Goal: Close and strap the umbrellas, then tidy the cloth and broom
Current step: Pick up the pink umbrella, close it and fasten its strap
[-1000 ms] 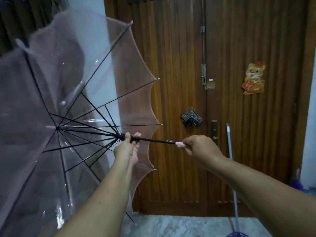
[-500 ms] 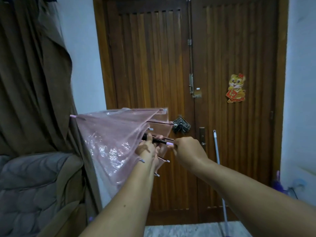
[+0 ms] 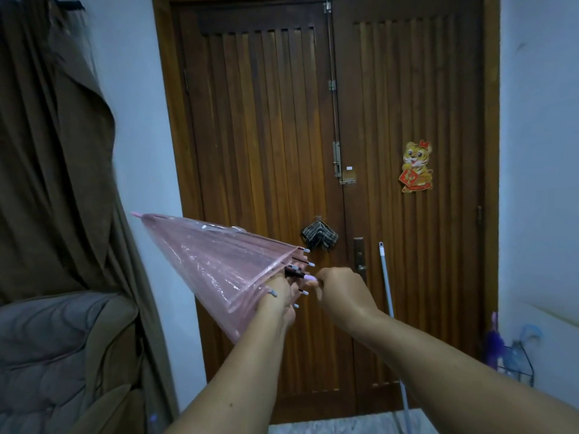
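Note:
A clear pink umbrella is folded into a loose cone, its tip pointing up and left toward the wall. My left hand grips the shaft at the runner, half under the canopy's rim, where several rib tips stick out. My right hand is closed around the pale lilac handle end. A checked cloth hangs on the wooden door behind the umbrella. The broom's grey stick leans upright against the door to the right of my right hand.
The double wooden door fills the middle. A brown curtain and a grey padded sofa stand at the left. A wire stand with more umbrellas sits low against the right wall. Pale floor shows below.
The canopy has gone from wide open to folded down into a cone, as my left hand slid the runner along the shaft toward my right hand. It has since narrowed a little more.

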